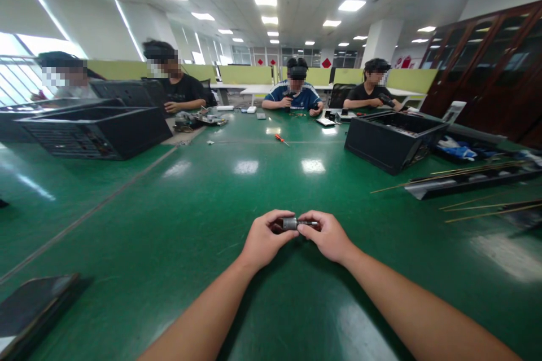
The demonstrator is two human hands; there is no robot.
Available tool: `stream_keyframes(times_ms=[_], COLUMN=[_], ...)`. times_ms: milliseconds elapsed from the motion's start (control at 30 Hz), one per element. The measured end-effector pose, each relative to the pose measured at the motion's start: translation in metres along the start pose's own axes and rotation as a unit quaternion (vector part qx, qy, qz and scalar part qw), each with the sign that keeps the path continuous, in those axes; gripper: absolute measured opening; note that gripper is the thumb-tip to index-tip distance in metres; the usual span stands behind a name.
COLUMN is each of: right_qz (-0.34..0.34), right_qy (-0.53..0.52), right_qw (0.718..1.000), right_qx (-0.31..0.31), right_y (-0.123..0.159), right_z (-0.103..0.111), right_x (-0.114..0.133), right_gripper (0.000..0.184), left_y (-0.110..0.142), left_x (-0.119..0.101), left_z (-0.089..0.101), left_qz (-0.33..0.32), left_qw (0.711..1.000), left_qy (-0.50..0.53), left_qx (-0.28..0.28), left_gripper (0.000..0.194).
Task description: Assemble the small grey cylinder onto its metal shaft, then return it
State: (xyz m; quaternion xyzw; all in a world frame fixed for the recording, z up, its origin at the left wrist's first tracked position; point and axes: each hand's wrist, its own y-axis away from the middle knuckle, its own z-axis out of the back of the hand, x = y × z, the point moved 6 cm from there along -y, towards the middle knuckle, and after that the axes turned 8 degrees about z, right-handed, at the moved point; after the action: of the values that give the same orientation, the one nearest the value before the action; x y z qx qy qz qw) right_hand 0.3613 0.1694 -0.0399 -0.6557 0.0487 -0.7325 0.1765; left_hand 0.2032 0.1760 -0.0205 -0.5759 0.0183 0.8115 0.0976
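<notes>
Between my two hands is a small grey metal cylinder with a thinner shaft [290, 223], lying roughly level just above the green table. My left hand [265, 240] is closed on its thick end, thumb below and fingers over the top. On the thin shaft side, my right hand [328, 236] pinches with thumb and forefinger. Fingers cover parts of the piece, so its exact kind is unclear. Both forearms reach in from the bottom edge.
A screwdriver [280, 139] with an orange handle lies farther up the green table [203, 208]. Black computer cases stand left [105, 132] and right [381, 144]. Thin brass-coloured rods [449, 172] lie at right, a dark flat panel [36, 310] at lower left. Several people sit opposite.
</notes>
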Motion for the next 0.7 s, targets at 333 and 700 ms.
stream_keyframes(times_ms=[333,700], right_qz=[-0.001,-0.002], right_qy=[0.011,0.003], right_qw=[1.0,1.0], right_qx=[0.002,-0.002], right_y=[0.0001,0.0009], right_z=[0.0011,0.002], right_x=[0.0012,0.0026], right_gripper=[0.016,0.017], left_y=[0.0007,0.0002], left_x=[-0.0028,0.0], left_z=[0.0014,0.0019], left_qz=[-0.014,-0.009], left_qw=[1.0,1.0], left_qy=[-0.007,0.0], left_qx=[-0.011,-0.012], left_gripper=[0.034,0.036])
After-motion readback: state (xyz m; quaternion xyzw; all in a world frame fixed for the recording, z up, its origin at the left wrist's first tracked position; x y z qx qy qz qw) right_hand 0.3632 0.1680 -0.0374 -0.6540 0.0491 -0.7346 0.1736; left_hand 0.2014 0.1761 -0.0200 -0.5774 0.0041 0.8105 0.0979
